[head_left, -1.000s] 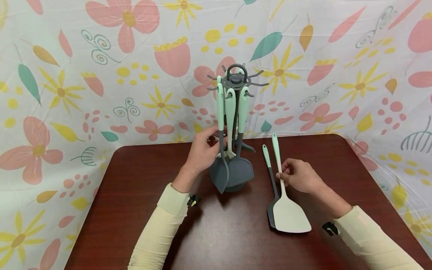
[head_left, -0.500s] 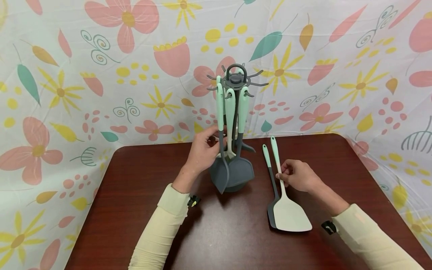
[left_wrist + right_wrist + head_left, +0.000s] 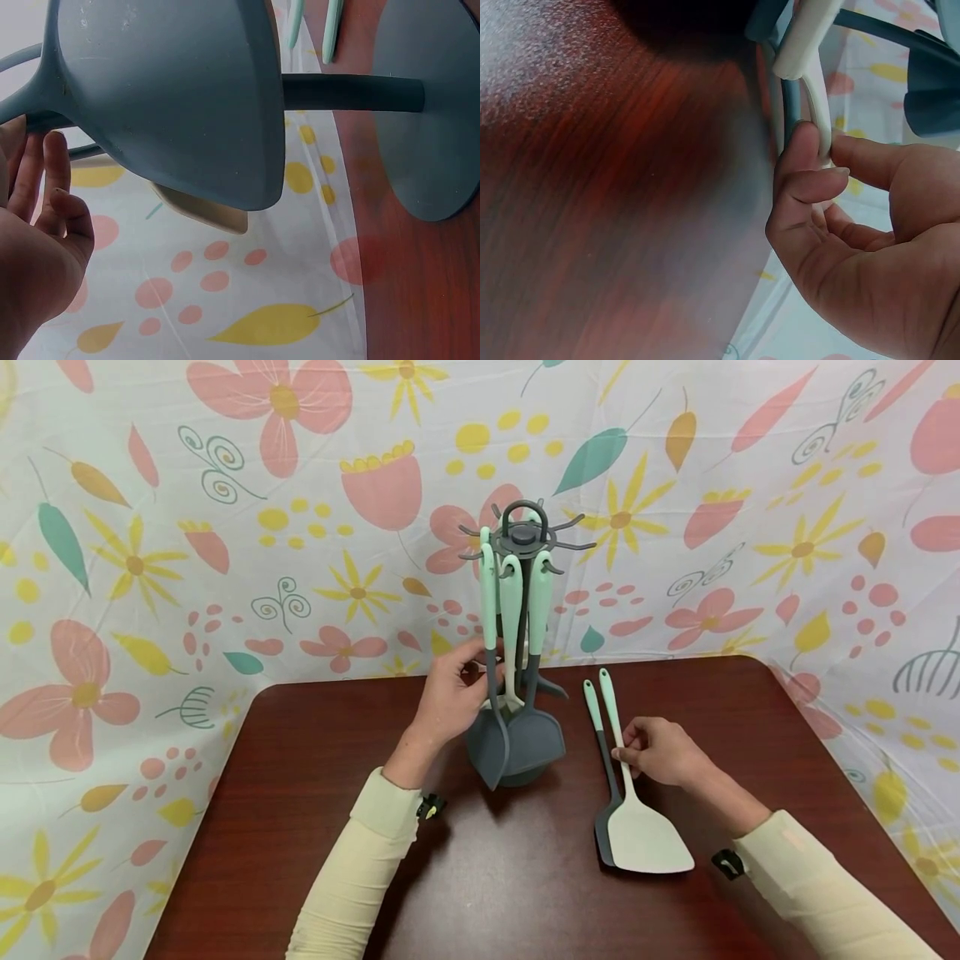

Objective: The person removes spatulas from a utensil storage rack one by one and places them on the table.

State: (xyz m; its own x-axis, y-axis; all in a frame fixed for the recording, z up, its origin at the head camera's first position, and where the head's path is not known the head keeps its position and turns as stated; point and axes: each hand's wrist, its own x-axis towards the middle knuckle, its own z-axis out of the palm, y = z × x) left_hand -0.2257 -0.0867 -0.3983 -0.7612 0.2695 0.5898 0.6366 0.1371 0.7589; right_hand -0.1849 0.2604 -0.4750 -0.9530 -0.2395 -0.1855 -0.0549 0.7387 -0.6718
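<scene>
A dark grey utensil stand (image 3: 524,534) carries several hanging utensils with mint-green handles. Among them a grey turner (image 3: 534,742) hangs at the front, beside a grey ladle-like utensil (image 3: 489,752). My left hand (image 3: 448,692) reaches in from the left, its fingers curled behind the utensils at the stand's pole; the grip is partly hidden. In the left wrist view the pole (image 3: 352,93) runs down to a round base (image 3: 431,112). My right hand (image 3: 663,752) pinches the shaft of a white turner (image 3: 648,839), which lies beside and partly over a grey utensil (image 3: 603,835).
The dark red-brown table (image 3: 300,827) has rounded back corners. A flower-printed cloth (image 3: 300,527) hangs right behind its back edge. Free hooks (image 3: 576,547) stick out on the right of the stand's top.
The white turner's handle end has come down and slightly left, closer to the grey utensil's handle, with the right hand shifting slightly. The left hand and stand stay put.
</scene>
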